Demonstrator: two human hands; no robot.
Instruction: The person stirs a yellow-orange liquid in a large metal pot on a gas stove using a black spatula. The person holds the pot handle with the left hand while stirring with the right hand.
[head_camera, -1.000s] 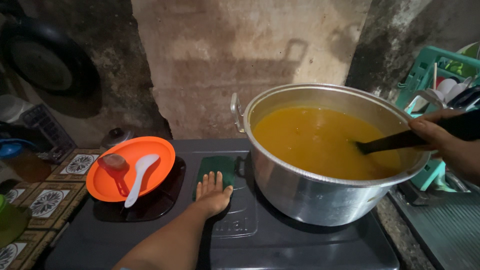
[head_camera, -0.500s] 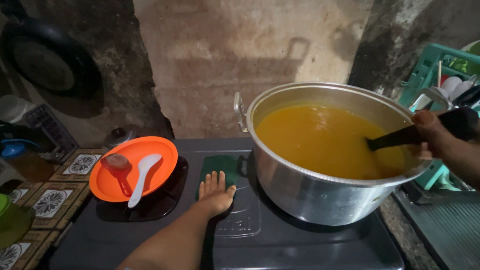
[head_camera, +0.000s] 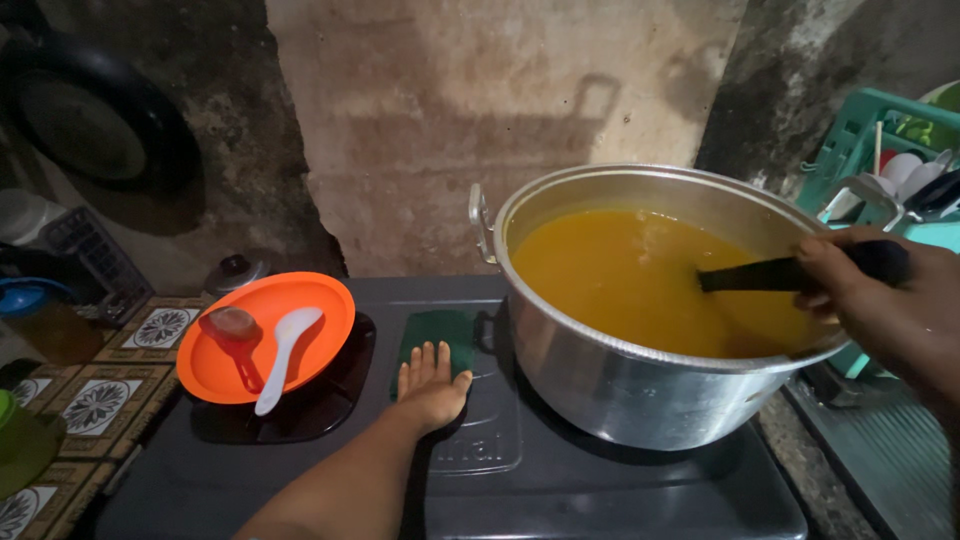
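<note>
Gripping a black ladle handle (head_camera: 770, 273), the right hand (head_camera: 870, 295) is closed around its outer end above the pot rim, while the left hand (head_camera: 432, 385) lies flat and open on the dark stovetop (head_camera: 600, 500), fingertips on a green pad (head_camera: 440, 335). Risk here: the big metal pot (head_camera: 640, 400) brims with orange soup (head_camera: 620, 275), so a hard sweep could slop it over toward the left hand. The ladle's long axis runs nearly level, pointing leftward from the right hand, its bowl sunk out of sight. An orange plate (head_camera: 300, 310) sits beyond the left hand.

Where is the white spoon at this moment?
In the head view, the white spoon lies on the orange plate at the left, beside a red spoon, left of the left hand.
</note>
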